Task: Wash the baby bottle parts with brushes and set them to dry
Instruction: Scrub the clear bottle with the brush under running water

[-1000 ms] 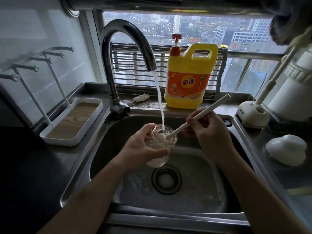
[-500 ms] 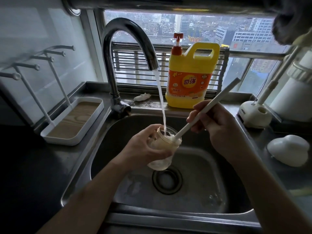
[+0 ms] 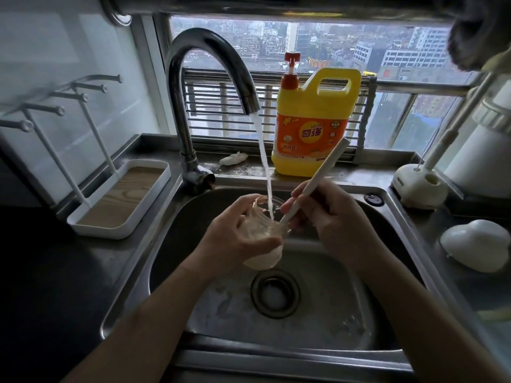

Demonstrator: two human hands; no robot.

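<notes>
Over the steel sink (image 3: 318, 335), my left hand (image 3: 235, 236) grips a clear baby bottle (image 3: 265, 244), its mouth tilted up toward the tap. Water streams from the faucet (image 3: 210, 62) into the bottle's opening. My right hand (image 3: 331, 219) holds the white handle of a bottle brush (image 3: 320, 172); the brush head is down inside the bottle and hidden by foamy water. The bottle's lower end looks milky white.
A white drying rack (image 3: 121, 200) with pegs stands left of the sink. A yellow dish soap jug (image 3: 312, 125) sits on the sill behind. A white brush holder (image 3: 420, 186) and a white dome-shaped part (image 3: 486, 247) lie on the right counter. The drain (image 3: 275, 294) is below the bottle.
The brush handle has swung to a steeper angle and my right hand has dropped closer to the bottle mouth. The bottle stays under the running water.
</notes>
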